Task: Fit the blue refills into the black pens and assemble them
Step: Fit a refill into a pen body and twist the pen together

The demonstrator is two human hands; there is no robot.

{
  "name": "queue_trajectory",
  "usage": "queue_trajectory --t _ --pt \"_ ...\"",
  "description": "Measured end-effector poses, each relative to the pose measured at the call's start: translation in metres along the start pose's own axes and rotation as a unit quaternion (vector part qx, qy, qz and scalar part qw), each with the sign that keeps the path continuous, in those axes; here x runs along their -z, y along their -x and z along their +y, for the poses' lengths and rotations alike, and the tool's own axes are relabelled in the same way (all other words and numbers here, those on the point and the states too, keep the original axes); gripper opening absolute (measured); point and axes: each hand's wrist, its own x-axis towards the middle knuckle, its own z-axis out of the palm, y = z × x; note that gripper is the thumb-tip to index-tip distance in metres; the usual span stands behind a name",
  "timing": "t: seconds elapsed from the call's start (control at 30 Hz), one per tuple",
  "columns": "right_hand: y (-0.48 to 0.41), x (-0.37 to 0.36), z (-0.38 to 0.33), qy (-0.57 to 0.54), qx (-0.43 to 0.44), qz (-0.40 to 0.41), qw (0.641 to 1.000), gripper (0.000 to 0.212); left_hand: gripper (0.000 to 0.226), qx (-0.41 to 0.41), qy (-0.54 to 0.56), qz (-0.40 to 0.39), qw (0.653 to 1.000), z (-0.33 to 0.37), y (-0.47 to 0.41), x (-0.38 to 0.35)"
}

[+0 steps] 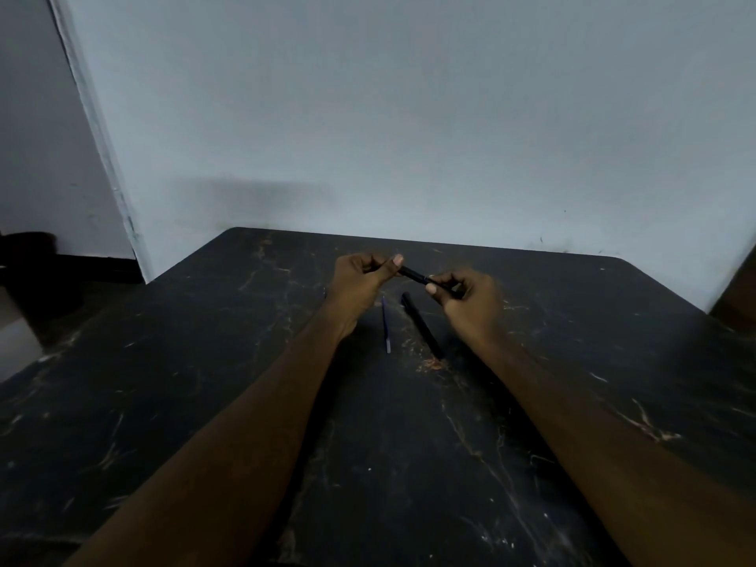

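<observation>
Both hands, left hand [360,276] and right hand [470,300], pinch one black pen [413,275] above the table [204,382].

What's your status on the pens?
Left hand and right hand both gripping one slim black pen. Thin blue refill, second black pen on table. Nothing obstructing.

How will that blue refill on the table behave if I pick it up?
The blue refill looks very thin, so probably light and a bit bendy. Lying flat on the smooth table, it may roll or slip when nudged; pinching it by one end seems easiest.
</observation>
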Motion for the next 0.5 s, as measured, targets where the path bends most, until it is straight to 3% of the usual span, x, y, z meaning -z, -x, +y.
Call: queue_trajectory --t 0.2,0.5 --pt "0.000 0.000 -0.002 -0.022 0.004 -0.016 1.000 0.005 0.021 0.011 0.001 0.003 1.000 0.002 0.000 0.003" --pt "0.001 -0.001 0.000 -0.008 0.034 -0.074 0.997 0.011 0.028 0.022 0.030 0.114 0.993 0.002 -0.011 0.012"
